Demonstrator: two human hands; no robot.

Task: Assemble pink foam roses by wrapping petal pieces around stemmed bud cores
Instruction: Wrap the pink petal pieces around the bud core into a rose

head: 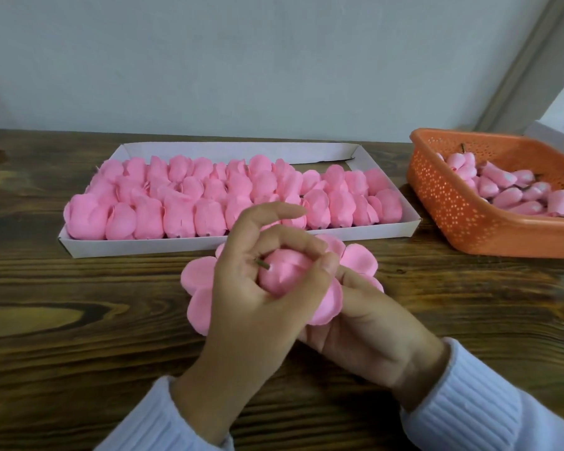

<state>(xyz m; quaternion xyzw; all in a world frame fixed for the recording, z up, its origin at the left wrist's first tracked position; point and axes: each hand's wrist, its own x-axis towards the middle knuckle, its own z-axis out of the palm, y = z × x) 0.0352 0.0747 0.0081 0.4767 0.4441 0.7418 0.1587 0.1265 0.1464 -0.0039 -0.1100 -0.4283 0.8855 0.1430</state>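
At the far left, only the wooden table (62, 304) is being shown. Next, one white tray (144, 247) is being filled with finished roses (180, 216), laid in about three rows. They are too many and too close to be counted surely.

In front of the tray, one bud core (285, 271) is being gripped by the left hand (251, 307). The fingers are being curled round it, with the first finger held out straight. One short stem (262, 263) is being poked out between those fingers, and its long line is being pointed up and to the left.

One petal piece (199, 275) is being spread under and all round the bud, touching it. At least five round petals are being shown. It is being held from below by the right hand (365, 323), with the thumb pressed on its edge and the other fingers hidden.

The left hand is nearer the bud, so lifting the petals up is probably being left to the right hand.

At the far right, one orange basket (462, 216) is being used for spare cores (508, 190). More than ten are being shown, and some are being cut off by the edge.
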